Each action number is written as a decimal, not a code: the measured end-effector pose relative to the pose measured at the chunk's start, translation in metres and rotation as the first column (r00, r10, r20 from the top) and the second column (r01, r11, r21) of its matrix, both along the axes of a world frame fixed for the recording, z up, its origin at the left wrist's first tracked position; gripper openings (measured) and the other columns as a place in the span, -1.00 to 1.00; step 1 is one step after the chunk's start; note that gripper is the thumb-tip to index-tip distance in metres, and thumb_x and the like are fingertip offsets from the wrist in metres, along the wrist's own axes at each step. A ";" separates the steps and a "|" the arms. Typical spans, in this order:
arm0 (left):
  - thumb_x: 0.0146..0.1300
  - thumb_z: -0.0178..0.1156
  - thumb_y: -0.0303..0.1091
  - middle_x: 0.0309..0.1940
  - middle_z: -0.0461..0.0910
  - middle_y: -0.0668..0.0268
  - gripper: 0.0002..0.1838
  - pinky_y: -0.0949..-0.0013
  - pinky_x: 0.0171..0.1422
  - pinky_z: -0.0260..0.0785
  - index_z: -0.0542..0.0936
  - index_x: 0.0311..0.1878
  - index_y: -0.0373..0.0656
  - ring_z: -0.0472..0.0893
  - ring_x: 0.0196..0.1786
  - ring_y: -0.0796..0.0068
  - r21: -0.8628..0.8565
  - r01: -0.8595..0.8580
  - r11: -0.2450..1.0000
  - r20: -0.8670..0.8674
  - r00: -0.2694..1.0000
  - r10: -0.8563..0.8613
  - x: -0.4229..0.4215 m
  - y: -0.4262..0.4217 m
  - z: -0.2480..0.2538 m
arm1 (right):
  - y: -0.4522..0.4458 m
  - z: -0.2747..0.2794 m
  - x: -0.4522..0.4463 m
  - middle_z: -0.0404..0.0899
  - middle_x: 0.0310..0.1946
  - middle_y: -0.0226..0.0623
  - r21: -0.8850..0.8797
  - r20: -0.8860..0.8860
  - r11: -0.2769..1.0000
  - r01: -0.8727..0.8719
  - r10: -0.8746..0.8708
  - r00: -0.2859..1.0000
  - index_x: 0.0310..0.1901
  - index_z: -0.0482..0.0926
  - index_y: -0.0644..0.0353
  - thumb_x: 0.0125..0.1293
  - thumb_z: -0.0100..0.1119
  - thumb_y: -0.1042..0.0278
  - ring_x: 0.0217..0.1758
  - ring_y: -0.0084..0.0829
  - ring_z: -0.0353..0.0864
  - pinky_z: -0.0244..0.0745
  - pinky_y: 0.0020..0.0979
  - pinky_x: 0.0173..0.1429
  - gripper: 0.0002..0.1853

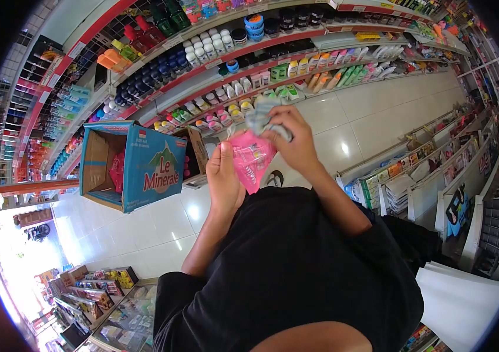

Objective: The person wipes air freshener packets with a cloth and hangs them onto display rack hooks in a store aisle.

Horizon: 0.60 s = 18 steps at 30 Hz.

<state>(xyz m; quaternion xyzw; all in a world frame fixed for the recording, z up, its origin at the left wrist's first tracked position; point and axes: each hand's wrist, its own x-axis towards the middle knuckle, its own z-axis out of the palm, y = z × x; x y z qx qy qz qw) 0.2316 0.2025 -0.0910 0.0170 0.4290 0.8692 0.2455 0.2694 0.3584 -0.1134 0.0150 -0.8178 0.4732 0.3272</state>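
A pink packet (252,157) with white lettering is held in front of my chest by my left hand (224,176), thumb up along its left edge. My right hand (294,139) is closed on a crumpled grey-white cloth (264,117), which lies against the packet's top edge. Motion blurs the cloth. To the left stands a blue Le Minerale cardboard box (154,164), its open side facing left. More pink packets (118,170) show inside it.
Behind the blue box is a brown carton (195,148). Shelves of bottles and jars (208,46) curve across the far side. Racks of packaged goods (420,170) stand at right, and a glass display counter (129,320) at lower left. Pale tiles (343,126) cover the floor.
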 end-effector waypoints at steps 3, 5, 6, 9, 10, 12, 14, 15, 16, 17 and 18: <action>0.51 -0.16 -0.24 -0.13 0.59 0.23 -0.63 0.42 -0.01 0.50 0.48 0.05 -0.35 0.61 -0.11 0.51 -0.059 -0.011 0.998 0.004 1.000 0.012 -0.005 0.006 -0.001 | 0.002 0.004 0.005 0.49 -0.13 -0.27 -0.172 0.068 0.985 0.016 -0.004 0.998 -0.39 0.56 0.16 -0.06 0.44 0.36 -0.04 -0.21 0.43 0.31 -0.27 0.10 -0.77; 0.51 -0.16 -0.25 -0.11 0.59 0.20 -0.63 0.40 0.04 0.49 0.48 0.05 -0.37 0.61 -0.09 0.48 -0.132 0.030 0.991 -0.047 0.998 -0.037 -0.007 0.002 -0.012 | -0.003 0.019 0.011 0.48 -0.06 -0.25 -0.018 0.015 1.000 -0.018 0.019 1.000 -0.37 0.58 0.18 -0.05 0.44 0.39 -0.04 -0.22 0.45 0.34 -0.29 0.07 -0.77; 0.51 -0.16 -0.25 -0.11 0.59 0.20 -0.63 0.40 0.04 0.49 0.48 0.05 -0.37 0.61 -0.09 0.48 -0.133 0.036 0.990 -0.043 0.998 -0.042 -0.007 0.001 -0.011 | -0.004 0.025 0.012 0.46 0.01 -0.22 0.142 -0.035 0.989 -0.044 0.050 0.998 -0.34 0.60 0.20 -0.04 0.44 0.43 -0.04 -0.24 0.47 0.37 -0.32 0.04 -0.77; 0.51 -0.18 -0.25 -0.04 0.59 0.11 -0.62 0.36 0.10 0.48 0.47 0.04 -0.40 0.62 -0.04 0.41 -0.270 0.087 0.959 -0.136 0.983 -0.127 -0.010 0.001 -0.002 | 0.014 -0.006 0.004 0.55 -0.19 -0.26 0.036 0.026 0.999 -0.040 0.039 0.999 -0.36 0.57 0.21 -0.02 0.42 0.36 -0.15 -0.23 0.51 0.42 -0.35 -0.06 -0.77; 0.51 -0.18 -0.25 0.00 0.57 0.08 -0.61 0.35 0.12 0.47 0.47 0.04 -0.41 0.61 -0.02 0.39 -0.223 0.113 0.968 -0.124 0.982 -0.143 -0.013 0.002 0.002 | 0.022 -0.025 0.004 0.57 -0.26 -0.27 -0.143 0.125 0.986 -0.084 0.102 0.987 -0.35 0.57 0.23 0.00 0.41 0.39 -0.20 -0.29 0.54 0.42 -0.37 -0.07 -0.78; 0.51 -0.18 -0.24 0.03 0.56 0.04 -0.61 0.34 0.15 0.46 0.46 0.04 -0.43 0.61 0.00 0.38 -0.176 0.146 0.974 -0.114 0.979 -0.167 -0.016 0.003 0.003 | 0.035 -0.038 0.005 0.58 -0.37 -0.30 -0.326 0.184 0.942 -0.077 0.143 0.973 -0.32 0.55 0.27 0.05 0.37 0.45 -0.30 -0.44 0.54 0.43 -0.45 -0.12 -0.80; 0.51 -0.19 -0.24 0.06 0.54 0.00 -0.60 0.31 0.19 0.44 0.45 0.04 -0.44 0.60 0.03 0.34 -0.145 0.113 0.983 -0.075 0.989 -0.125 -0.018 0.003 0.003 | 0.047 -0.044 0.007 0.58 -0.38 -0.35 -0.404 0.255 0.907 0.120 -0.015 0.967 -0.31 0.54 0.31 0.09 0.34 0.47 -0.29 -0.53 0.52 0.42 -0.50 -0.13 -0.82; 0.51 -0.19 -0.24 0.06 0.54 0.00 -0.60 0.31 0.19 0.44 0.45 0.04 -0.44 0.60 0.03 0.34 -0.146 0.121 0.982 -0.074 0.988 -0.133 -0.020 0.001 0.006 | 0.055 -0.042 0.012 0.58 -0.38 -0.35 -0.405 0.255 0.905 0.128 -0.022 0.967 -0.31 0.54 0.31 0.09 0.34 0.47 -0.29 -0.53 0.52 0.42 -0.50 -0.13 -0.82; 0.51 -0.19 -0.25 0.08 0.53 0.01 -0.61 0.31 0.20 0.43 0.46 0.03 -0.44 0.59 0.04 0.34 -0.160 0.117 0.980 -0.082 0.988 -0.131 -0.022 -0.001 0.010 | 0.063 -0.035 0.016 0.59 -0.35 -0.32 -0.572 0.254 0.804 0.160 -0.011 0.967 -0.30 0.55 0.32 0.10 0.34 0.45 -0.26 -0.51 0.53 0.41 -0.48 -0.09 -0.81; 0.51 -0.19 -0.26 0.10 0.53 0.01 -0.61 0.31 0.20 0.42 0.47 0.01 -0.44 0.59 0.05 0.34 -0.174 0.107 0.979 -0.092 0.988 -0.125 -0.023 -0.002 0.012 | 0.068 -0.027 0.018 0.59 -0.31 -0.29 -0.716 0.249 0.674 0.182 0.003 0.969 -0.29 0.55 0.33 0.11 0.35 0.43 -0.22 -0.49 0.53 0.41 -0.45 -0.06 -0.80; 0.51 -0.19 -0.26 0.10 0.53 0.01 -0.61 0.31 0.20 0.42 0.47 0.01 -0.44 0.59 0.05 0.34 -0.175 0.104 0.979 -0.093 0.988 -0.122 -0.022 0.000 0.011 | 0.066 -0.016 0.019 0.59 -0.31 -0.29 -0.717 0.248 0.674 0.179 0.006 0.969 -0.29 0.55 0.33 0.11 0.35 0.43 -0.22 -0.49 0.53 0.41 -0.45 -0.06 -0.80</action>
